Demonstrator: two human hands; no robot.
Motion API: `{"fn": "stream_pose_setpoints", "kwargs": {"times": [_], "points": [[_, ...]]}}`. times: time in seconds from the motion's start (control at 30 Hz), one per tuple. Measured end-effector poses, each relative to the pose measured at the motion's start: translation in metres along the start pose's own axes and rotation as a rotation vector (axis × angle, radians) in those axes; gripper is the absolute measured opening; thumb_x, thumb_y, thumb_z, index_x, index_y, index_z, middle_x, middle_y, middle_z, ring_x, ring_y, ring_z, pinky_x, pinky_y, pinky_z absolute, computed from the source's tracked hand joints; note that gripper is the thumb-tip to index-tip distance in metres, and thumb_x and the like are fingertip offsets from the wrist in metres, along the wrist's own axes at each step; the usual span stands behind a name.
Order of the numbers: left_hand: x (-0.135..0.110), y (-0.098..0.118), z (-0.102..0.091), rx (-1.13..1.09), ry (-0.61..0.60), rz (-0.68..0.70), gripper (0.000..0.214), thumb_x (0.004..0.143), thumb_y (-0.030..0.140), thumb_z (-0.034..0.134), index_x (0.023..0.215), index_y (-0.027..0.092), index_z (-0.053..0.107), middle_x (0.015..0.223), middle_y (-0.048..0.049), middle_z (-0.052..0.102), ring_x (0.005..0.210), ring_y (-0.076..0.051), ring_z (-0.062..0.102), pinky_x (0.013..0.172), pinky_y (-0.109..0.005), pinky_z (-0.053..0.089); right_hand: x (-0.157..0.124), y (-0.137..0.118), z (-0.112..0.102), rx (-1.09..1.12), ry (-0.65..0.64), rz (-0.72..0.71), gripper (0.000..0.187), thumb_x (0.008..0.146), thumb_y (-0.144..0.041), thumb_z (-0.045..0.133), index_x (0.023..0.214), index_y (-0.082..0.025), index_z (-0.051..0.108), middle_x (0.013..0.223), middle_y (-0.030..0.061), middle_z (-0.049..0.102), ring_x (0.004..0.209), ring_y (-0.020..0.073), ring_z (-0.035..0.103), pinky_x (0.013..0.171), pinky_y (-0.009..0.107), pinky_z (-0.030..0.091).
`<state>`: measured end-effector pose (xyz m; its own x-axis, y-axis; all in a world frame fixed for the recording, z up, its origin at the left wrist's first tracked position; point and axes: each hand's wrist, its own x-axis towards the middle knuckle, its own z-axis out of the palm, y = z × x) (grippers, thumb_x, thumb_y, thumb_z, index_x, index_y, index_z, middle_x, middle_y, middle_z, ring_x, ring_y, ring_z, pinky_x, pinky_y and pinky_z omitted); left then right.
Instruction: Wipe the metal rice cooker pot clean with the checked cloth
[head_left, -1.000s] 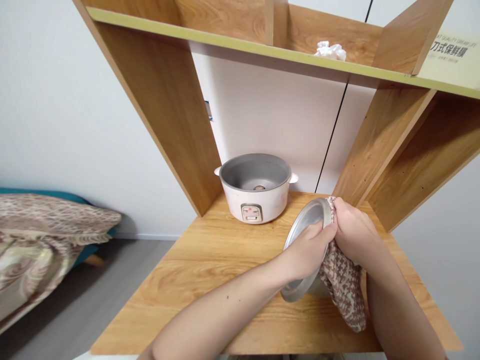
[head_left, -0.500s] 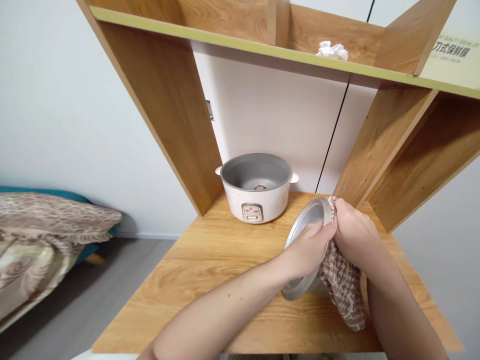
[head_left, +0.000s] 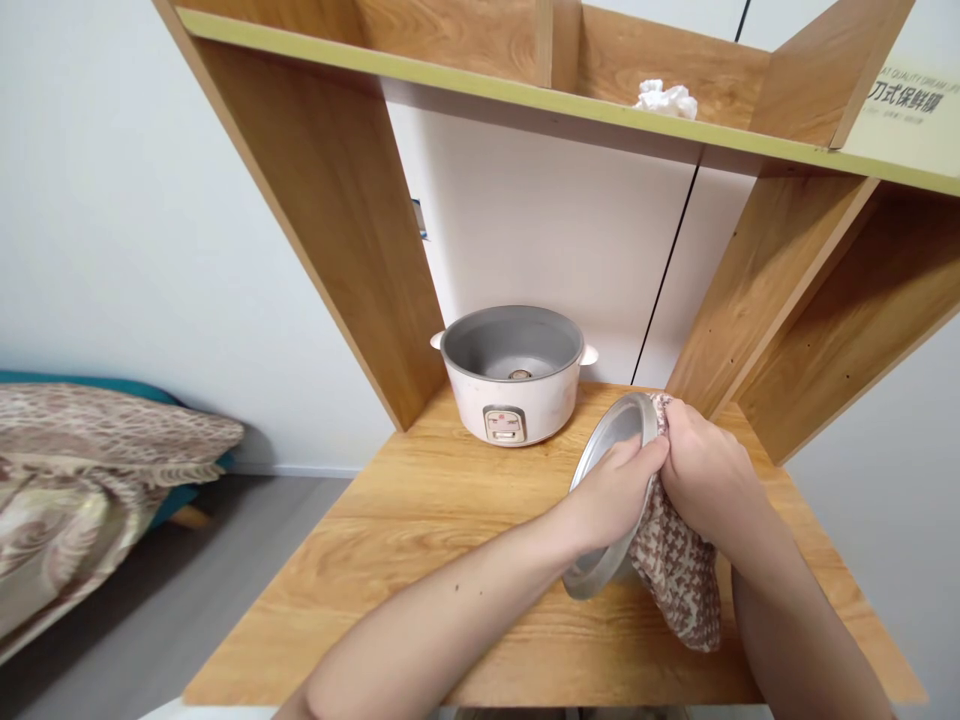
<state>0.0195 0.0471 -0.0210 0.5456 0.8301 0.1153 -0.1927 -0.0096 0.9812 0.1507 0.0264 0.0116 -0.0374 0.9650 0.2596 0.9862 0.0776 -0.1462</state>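
A round silver metal pot (head_left: 592, 582) with a broad rim is held tilted on its side above the table; its depth is mostly hidden. My left hand (head_left: 619, 490) grips it, thumb along the rim and fingers reaching inside. Closed on a brown-and-white patterned cloth (head_left: 679, 575), my right hand (head_left: 705, 465) presses it against the rim's upper right. The rest of the cloth hangs below. Behind and to the left stands a white rice cooker body (head_left: 465, 400), lidless, its grey inside and round centre piece showing.
The wooden table (head_left: 360, 600) lies under a shelf (head_left: 450, 75) holding crumpled white tissue (head_left: 666, 98). Wooden side panels (head_left: 322, 220) rise at left and right. A pale printed box (head_left: 915, 125) is at upper right, and a cloth-covered teal seat (head_left: 97, 430) at far left.
Both hands, with the pot and cloth, have shifted slightly left. The hanging end of the cloth has swung a little left and up. The cooker body has not moved.
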Motion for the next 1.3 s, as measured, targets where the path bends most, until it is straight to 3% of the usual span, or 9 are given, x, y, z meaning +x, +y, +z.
{"fn": "stream_pose_setpoints", "kwargs": {"times": [0.13,0.53,0.77,1.07,1.3], "points": [[-0.001,0.001,0.001,0.027,0.005,-0.002,0.047,0.1,0.047,0.047,0.128,0.015,0.068,0.122,-0.01,0.074,0.126,-0.033,0.061,0.117,-0.046,0.036,0.005,0.004,0.0,0.05,-0.008,-0.015,0.007,0.096,-0.02,0.04,0.091,-0.023,0.042,0.093,0.0052,0.066,0.077,0.0188,0.059,0.06,0.031,0.021],[-0.004,0.001,0.007,0.035,0.011,0.05,0.044,0.1,0.043,0.047,0.128,0.016,0.067,0.127,-0.0098,0.073,0.144,-0.033,0.045,0.12,-0.046,0.032,0.011,0.012,-0.001,0.066,-0.037,-0.05,0.008,0.095,-0.023,0.041,0.088,-0.024,0.038,0.088,0.0036,0.063,0.07,0.0177,0.054,0.059,0.03,0.021],[-0.001,0.001,0.002,0.044,0.032,0.058,0.041,0.099,0.041,0.048,0.12,0.014,0.071,0.117,-0.0093,0.076,0.13,-0.033,0.057,0.117,-0.045,0.036,0.002,0.001,0.001,0.02,0.01,-0.002,0.008,0.096,-0.018,0.04,0.09,-0.023,0.041,0.091,0.0046,0.064,0.076,0.0187,0.058,0.059,0.031,0.021],[0.0,0.002,0.0,0.032,0.009,0.012,0.044,0.101,0.043,0.045,0.125,0.014,0.069,0.116,-0.0087,0.076,0.121,-0.031,0.063,0.114,-0.043,0.038,0.0,-0.006,-0.001,-0.007,-0.001,0.02,0.008,0.096,-0.017,0.04,0.092,-0.022,0.044,0.095,0.0065,0.066,0.078,0.0188,0.06,0.059,0.031,0.022],[-0.004,0.005,0.004,0.106,0.011,0.038,0.043,0.101,0.041,0.045,0.128,0.016,0.068,0.127,-0.0089,0.072,0.134,-0.033,0.054,0.118,-0.045,0.034,0.007,0.007,-0.003,0.053,-0.027,-0.019,0.003,0.093,-0.02,0.043,0.091,-0.023,0.043,0.092,0.0051,0.066,0.076,0.0194,0.059,0.059,0.031,0.023]]}}
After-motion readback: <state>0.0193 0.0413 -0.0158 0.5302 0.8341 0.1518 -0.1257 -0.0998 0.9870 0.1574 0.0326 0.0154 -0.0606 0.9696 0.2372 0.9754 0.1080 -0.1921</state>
